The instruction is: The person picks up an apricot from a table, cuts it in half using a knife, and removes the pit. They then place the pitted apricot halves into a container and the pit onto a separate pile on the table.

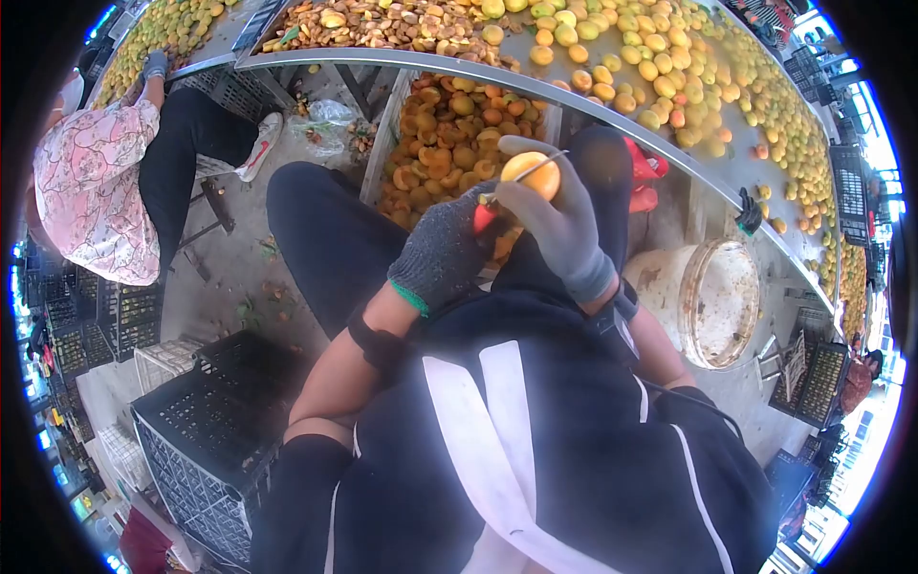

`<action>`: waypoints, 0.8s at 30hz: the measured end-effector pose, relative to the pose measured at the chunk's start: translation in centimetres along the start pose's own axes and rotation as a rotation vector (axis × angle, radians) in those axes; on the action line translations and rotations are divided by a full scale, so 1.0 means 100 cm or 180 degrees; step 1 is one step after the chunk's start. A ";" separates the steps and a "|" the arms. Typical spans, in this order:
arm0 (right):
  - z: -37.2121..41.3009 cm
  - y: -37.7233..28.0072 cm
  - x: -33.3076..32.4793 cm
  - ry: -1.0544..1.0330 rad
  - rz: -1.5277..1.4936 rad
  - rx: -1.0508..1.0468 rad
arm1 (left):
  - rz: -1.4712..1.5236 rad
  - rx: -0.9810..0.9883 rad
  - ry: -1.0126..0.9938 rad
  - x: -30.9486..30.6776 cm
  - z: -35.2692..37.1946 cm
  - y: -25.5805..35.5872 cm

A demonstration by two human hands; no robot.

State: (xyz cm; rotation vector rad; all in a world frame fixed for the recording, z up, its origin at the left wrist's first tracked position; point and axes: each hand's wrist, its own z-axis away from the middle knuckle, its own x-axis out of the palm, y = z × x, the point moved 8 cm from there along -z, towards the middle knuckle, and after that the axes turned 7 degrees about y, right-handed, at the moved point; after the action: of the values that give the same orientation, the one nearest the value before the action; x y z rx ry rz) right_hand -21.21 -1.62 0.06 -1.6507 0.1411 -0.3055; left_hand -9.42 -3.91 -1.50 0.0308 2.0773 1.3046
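Observation:
My left hand (442, 244), in a dark grey glove with a green cuff, is closed around the red handle of a small knife (485, 216). The thin blade reaches across a yellow-orange apricot (535, 179). My right hand (564, 215), in a pale grey glove, grips that apricot between thumb and fingers. Both hands are close together above my lap. Just beyond them, between my knees, a crate of halved apricots (442, 143) sits under the table edge, partly hidden by my hands.
A metal-edged table (612, 122) curves ahead, bearing whole apricots (660, 57) and a heap of brownish pits or pieces (368, 27). A dirty white bucket (693, 297) lies to the right. A black plastic crate (215, 411) stands at left. Another person (105, 187) sits at far left.

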 end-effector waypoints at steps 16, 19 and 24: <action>0.006 -0.002 -0.009 0.0050 -0.0216 0.0905 | -0.0914 0.0312 -0.0141 -0.013 -0.014 0.034; 0.005 0.001 -0.005 -0.0259 -0.0638 0.0573 | -0.0346 0.0290 -0.0134 -0.007 -0.013 0.028; 0.011 0.016 -0.005 0.0277 -0.0911 0.0609 | -0.0053 0.0081 -0.0099 -0.001 -0.007 0.018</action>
State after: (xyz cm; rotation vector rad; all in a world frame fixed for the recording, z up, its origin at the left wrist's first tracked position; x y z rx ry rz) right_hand -21.18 -0.57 -1.67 -1.4670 -0.0591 -0.5908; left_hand -10.32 -3.59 0.16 0.0447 2.0636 1.2600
